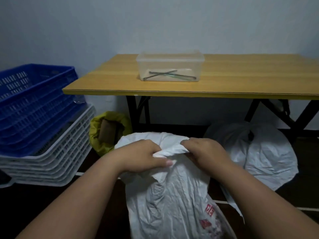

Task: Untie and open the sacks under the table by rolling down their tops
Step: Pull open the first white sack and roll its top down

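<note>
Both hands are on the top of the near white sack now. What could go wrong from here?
1. The left hand and right hand pull the bunched top of the near white sack apart; the thin material might tear.
2. The sack looks soft and leaning, so it could slump once the grip loosens.
3. The second white sack looks still tied, and it could be overlooked in the dim space under the table.

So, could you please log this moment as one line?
left hand grips white sack top | right hand grips it too | still bunched

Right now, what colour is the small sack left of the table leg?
Yellow-green sack, in the head view.
</note>
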